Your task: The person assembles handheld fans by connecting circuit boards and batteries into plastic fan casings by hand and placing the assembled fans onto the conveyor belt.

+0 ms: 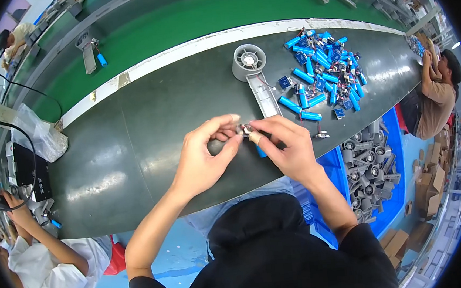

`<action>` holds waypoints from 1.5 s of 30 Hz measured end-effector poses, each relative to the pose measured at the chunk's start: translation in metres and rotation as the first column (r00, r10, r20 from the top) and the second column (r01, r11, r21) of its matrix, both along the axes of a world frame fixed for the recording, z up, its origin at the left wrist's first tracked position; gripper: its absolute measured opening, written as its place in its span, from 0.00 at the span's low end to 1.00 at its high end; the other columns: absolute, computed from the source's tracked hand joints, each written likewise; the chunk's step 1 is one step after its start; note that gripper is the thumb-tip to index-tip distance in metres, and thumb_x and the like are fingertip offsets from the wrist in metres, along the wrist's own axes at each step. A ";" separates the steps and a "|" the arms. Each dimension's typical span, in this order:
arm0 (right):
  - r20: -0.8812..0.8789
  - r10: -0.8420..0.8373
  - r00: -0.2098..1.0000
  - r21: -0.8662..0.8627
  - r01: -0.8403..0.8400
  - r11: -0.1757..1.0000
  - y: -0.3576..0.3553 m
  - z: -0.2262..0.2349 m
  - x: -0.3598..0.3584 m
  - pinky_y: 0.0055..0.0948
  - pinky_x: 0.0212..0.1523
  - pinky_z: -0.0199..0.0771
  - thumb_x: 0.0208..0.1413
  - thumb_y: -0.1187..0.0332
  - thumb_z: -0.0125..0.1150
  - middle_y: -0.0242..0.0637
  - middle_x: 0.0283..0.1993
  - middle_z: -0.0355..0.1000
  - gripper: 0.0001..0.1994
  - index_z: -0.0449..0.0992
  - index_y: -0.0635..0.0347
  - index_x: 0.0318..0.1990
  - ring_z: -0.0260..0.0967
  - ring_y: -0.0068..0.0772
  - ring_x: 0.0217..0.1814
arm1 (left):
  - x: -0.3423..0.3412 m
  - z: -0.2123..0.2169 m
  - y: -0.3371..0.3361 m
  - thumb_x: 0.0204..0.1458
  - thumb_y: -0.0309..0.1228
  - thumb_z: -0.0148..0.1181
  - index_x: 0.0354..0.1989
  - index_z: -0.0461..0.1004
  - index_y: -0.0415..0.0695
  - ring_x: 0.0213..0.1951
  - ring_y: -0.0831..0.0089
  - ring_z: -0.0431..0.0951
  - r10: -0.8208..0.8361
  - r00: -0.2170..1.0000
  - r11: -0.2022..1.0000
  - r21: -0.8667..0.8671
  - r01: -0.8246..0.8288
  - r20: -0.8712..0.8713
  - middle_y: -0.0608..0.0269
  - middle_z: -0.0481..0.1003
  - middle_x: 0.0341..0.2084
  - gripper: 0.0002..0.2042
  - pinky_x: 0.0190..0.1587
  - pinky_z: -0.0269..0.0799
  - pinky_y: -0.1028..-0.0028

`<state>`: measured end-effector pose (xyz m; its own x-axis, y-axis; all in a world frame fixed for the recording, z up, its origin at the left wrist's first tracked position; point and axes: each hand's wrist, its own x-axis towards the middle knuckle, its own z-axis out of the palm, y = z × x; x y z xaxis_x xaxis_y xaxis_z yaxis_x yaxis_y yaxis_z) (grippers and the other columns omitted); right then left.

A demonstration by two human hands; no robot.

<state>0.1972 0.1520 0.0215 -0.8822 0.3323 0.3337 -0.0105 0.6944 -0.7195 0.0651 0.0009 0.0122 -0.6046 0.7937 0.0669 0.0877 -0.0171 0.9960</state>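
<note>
My left hand (204, 154) and my right hand (284, 142) meet above the dark worktable (132, 135), fingertips pinched together on a small metal motor part (246, 130). A blue battery cell (261, 152) shows just under my right fingers, partly hidden. Just beyond the hands lies a grey plastic fan housing (254, 71) with a round head and a long handle, thin wires trailing from it. To the right of it is a pile of blue battery cells (319, 69) with small circuit boards and wires.
A green conveyor belt (178, 29) runs along the far side of the table. A blue crate (370, 168) of grey fan housings stands at my right. Another person sits at left (45, 267) and another at far right (438, 95). A clear plastic bag (43, 134) lies at the table's left end.
</note>
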 end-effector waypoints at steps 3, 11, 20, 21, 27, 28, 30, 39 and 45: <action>-0.017 -0.098 0.995 -0.236 0.091 0.968 -0.010 -0.003 -0.002 0.16 0.26 0.64 0.50 0.80 0.68 0.34 0.38 0.78 0.18 0.79 0.62 0.51 0.62 0.12 0.22 | 0.011 0.007 0.009 0.54 0.19 0.62 0.50 0.75 0.33 0.39 0.74 0.80 0.125 0.989 0.981 0.142 -0.135 0.076 0.56 0.81 0.37 0.14 0.46 0.76 0.73; 0.039 -0.127 0.991 -0.430 0.131 0.893 -0.012 0.006 -0.001 0.16 0.28 0.65 0.50 0.80 0.68 0.34 0.39 0.76 0.21 0.77 0.64 0.54 0.63 0.12 0.23 | 0.010 0.008 0.013 0.54 0.16 0.61 0.52 0.72 0.35 0.42 0.67 0.81 0.115 0.946 0.993 0.073 -0.097 -0.303 0.53 0.79 0.41 0.16 0.46 0.76 0.71; -0.003 -0.020 1.000 -0.524 0.016 0.852 0.008 0.010 0.007 0.23 0.41 0.78 0.54 0.76 0.68 0.39 0.42 0.77 0.14 0.79 0.69 0.48 0.78 0.25 0.39 | 0.006 0.026 0.027 0.51 0.17 0.64 0.46 0.75 0.36 0.35 0.64 0.82 0.118 0.837 0.991 0.116 -0.066 -0.534 0.52 0.80 0.35 0.13 0.34 0.76 0.72; -0.004 -0.024 1.000 -0.523 0.018 0.852 0.010 0.011 0.009 0.23 0.41 0.78 0.54 0.76 0.68 0.39 0.42 0.77 0.14 0.79 0.69 0.48 0.78 0.25 0.39 | 0.004 0.025 0.028 0.50 0.17 0.65 0.45 0.76 0.35 0.33 0.65 0.81 0.126 0.884 0.988 0.138 -0.070 -0.450 0.52 0.80 0.35 0.13 0.32 0.75 0.73; -0.066 -0.060 0.996 -0.712 -0.004 0.702 0.028 0.004 0.033 0.29 0.50 0.78 0.53 0.83 0.63 0.43 0.46 0.76 0.12 0.75 0.70 0.46 0.77 0.31 0.47 | -0.012 0.027 0.066 0.50 0.23 0.65 0.42 0.79 0.38 0.32 0.58 0.78 -0.011 0.763 0.999 -0.035 -0.015 -0.646 0.57 0.73 0.33 0.11 0.35 0.74 0.64; -0.035 -0.072 0.997 -0.746 0.022 0.665 0.032 0.003 0.037 0.31 0.52 0.78 0.53 0.84 0.62 0.45 0.47 0.76 0.12 0.74 0.71 0.46 0.77 0.32 0.48 | -0.012 0.022 0.074 0.50 0.22 0.64 0.42 0.79 0.38 0.34 0.58 0.78 -0.014 0.753 1.000 -0.024 -0.002 -0.657 0.57 0.72 0.33 0.10 0.36 0.74 0.63; 0.001 -0.102 0.995 -0.779 0.064 0.624 0.034 0.008 0.038 0.35 0.54 0.78 0.56 0.83 0.61 0.47 0.46 0.77 0.13 0.73 0.75 0.49 0.77 0.35 0.49 | -0.014 0.009 0.087 0.50 0.22 0.64 0.42 0.79 0.38 0.36 0.57 0.78 -0.011 0.743 1.000 -0.008 0.008 -0.670 0.57 0.72 0.34 0.10 0.37 0.75 0.61; -0.062 -0.210 0.976 -0.647 0.121 0.753 0.040 0.000 0.025 0.31 0.55 0.76 0.60 0.80 0.58 0.45 0.53 0.74 0.15 0.75 0.73 0.55 0.77 0.34 0.50 | -0.033 -0.001 0.065 0.57 0.19 0.59 0.48 0.79 0.37 0.28 0.78 0.78 -0.029 0.957 0.996 0.075 0.054 -0.290 0.58 0.82 0.36 0.11 0.31 0.75 0.78; -0.149 -0.234 0.961 -0.736 0.050 0.675 0.017 -0.013 -0.006 0.28 0.52 0.75 0.61 0.82 0.56 0.42 0.49 0.74 0.16 0.74 0.74 0.56 0.76 0.32 0.51 | -0.020 -0.002 0.052 0.57 0.18 0.59 0.51 0.75 0.36 0.38 0.72 0.84 0.057 0.998 0.978 0.201 -0.062 0.028 0.58 0.82 0.36 0.13 0.42 0.81 0.74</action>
<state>0.1908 0.1687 0.0087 -0.7401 0.6639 0.1074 -0.1720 -0.0325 -0.9846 0.0450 0.0530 0.0104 -0.6535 0.7277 0.2083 0.0726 -0.2136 0.9742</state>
